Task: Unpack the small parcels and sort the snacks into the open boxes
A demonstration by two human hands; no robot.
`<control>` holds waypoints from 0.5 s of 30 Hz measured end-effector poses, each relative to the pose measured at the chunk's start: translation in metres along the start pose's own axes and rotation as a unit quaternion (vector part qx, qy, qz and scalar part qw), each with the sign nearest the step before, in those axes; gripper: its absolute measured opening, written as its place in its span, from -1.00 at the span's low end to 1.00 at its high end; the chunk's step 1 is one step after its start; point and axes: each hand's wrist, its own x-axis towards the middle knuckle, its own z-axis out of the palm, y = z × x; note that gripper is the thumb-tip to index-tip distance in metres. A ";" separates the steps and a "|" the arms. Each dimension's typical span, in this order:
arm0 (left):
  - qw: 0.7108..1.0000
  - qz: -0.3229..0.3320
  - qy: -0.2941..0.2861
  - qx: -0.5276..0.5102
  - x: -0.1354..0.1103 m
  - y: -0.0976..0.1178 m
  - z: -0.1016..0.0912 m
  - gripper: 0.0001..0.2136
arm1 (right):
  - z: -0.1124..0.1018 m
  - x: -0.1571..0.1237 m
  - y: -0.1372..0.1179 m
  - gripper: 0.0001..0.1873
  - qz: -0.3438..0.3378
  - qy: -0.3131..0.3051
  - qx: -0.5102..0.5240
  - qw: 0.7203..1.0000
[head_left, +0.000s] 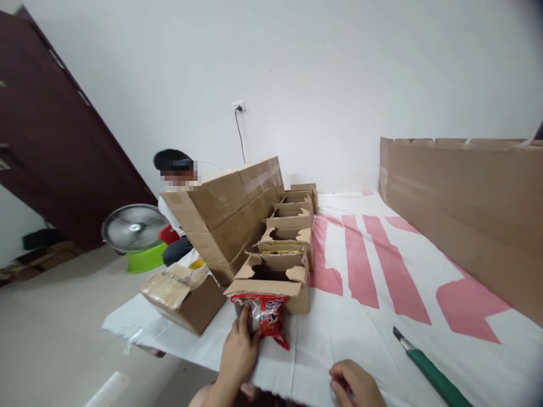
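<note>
My left hand [238,355] grips a red snack packet [266,317] at the near end of an open cardboard box [275,282], its fingers wrapped round the packet's left side. My right hand [354,383] rests on the white and red sheet [373,271] near the bottom edge, fingers curled in; I cannot make out anything in it. A row of several open cardboard boxes [292,217] runs away from the nearest one.
A green-handled utility knife [428,370] lies on the sheet at the right. Stacked closed cartons [229,209] stand left of the row, and a taped box [186,297] tilts at the sheet's corner. A cardboard wall [466,203] lines the right. A person sits behind the cartons, beside a fan [133,229].
</note>
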 end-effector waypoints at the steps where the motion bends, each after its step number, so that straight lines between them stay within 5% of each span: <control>1: 1.000 0.002 0.002 -0.002 0.000 0.004 0.001 -0.46 | -0.001 0.000 -0.002 -0.84 -0.007 -0.001 0.001 1.000; 7: 0.999 0.011 0.039 -0.012 0.004 0.025 0.009 -0.44 | -0.006 -0.002 -0.009 -0.79 -0.031 0.014 0.024 0.999; 15: 0.998 0.007 0.064 -0.010 0.040 0.033 0.011 -0.38 | -0.011 -0.003 -0.016 -0.75 -0.011 0.031 0.051 0.998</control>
